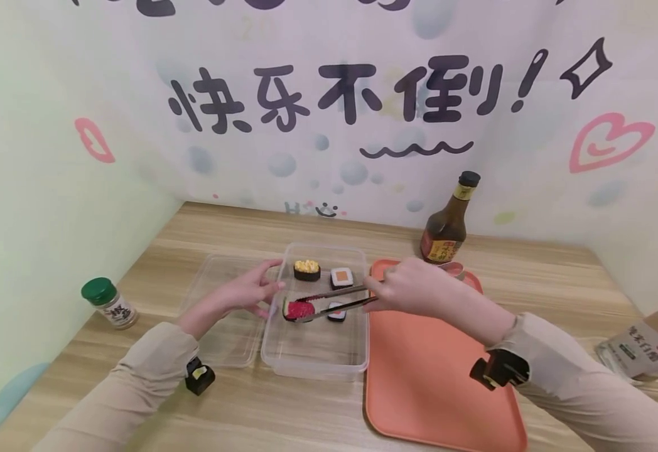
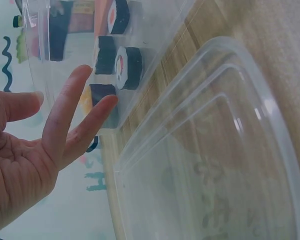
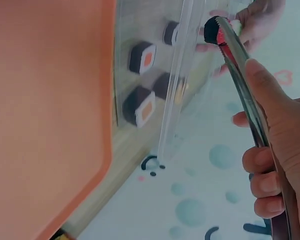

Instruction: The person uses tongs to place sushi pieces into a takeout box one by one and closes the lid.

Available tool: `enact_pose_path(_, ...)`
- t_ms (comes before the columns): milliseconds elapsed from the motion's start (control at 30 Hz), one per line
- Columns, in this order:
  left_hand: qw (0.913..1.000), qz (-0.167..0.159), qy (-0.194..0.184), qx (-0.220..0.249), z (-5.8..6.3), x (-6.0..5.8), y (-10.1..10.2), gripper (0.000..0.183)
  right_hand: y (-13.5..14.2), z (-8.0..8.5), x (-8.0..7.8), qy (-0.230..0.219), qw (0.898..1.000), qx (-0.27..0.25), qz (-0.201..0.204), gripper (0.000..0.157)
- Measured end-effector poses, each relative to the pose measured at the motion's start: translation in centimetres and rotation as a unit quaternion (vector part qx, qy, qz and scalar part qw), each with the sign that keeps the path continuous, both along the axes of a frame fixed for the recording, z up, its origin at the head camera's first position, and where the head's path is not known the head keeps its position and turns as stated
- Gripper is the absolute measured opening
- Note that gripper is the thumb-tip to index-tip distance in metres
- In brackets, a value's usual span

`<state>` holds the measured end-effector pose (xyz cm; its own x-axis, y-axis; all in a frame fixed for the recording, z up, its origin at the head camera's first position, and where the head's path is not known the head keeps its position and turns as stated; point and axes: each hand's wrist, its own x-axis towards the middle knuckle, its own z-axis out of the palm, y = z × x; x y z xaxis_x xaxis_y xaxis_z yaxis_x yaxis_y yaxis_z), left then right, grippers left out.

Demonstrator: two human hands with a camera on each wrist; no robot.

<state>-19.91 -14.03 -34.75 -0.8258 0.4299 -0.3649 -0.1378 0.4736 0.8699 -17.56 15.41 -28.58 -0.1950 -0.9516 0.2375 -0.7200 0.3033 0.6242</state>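
The desk (image 1: 318,414) carries an orange tray (image 1: 419,389) at its right front, with a clear box (image 1: 318,364) just left of it and the lid (image 1: 221,339) beyond that. The right hand (image 1: 414,290) is clamped on tongs (image 1: 334,300), which pinch a red sushi (image 1: 299,309) over the box's left wall. The left hand (image 1: 250,290), fingers straight and apart, touches that wall. A loosened squeeze could drop the piece outside the box. The wall banner reads "快乐不倒!"; the bottle (image 1: 447,226) label is unreadable.
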Motion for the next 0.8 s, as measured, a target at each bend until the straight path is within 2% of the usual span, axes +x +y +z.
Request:
enact_pose_path(267, 1.0, -0.002, -0.002, 0.007, -0.2, -0.1, 0.0, 0.061, -2.0, -0.9, 0.6, -0.075, 0.994, 0.068, -0.036, 0.041)
enact_pose_path(500, 1.0, -0.003, 0.002, 0.008, -0.3, -0.1, 0.0, 0.061, -3.4, -1.5, 1.5, -0.15, 0.978, 0.114, -0.086, 0.041)
enact_pose_path(667, 1.0, -0.003, 0.002, 0.005, -0.4, -0.2, -0.1, 0.06, -3.6, -1.7, 1.8, -0.146, 0.977, 0.118, -0.097, 0.042)
enact_pose_path(800, 1.0, -0.004, 0.002, 0.004, -0.4, -0.2, 0.0, 0.06, -2.7, -1.8, 1.5, -0.146, 0.977, 0.112, -0.111, 0.043)
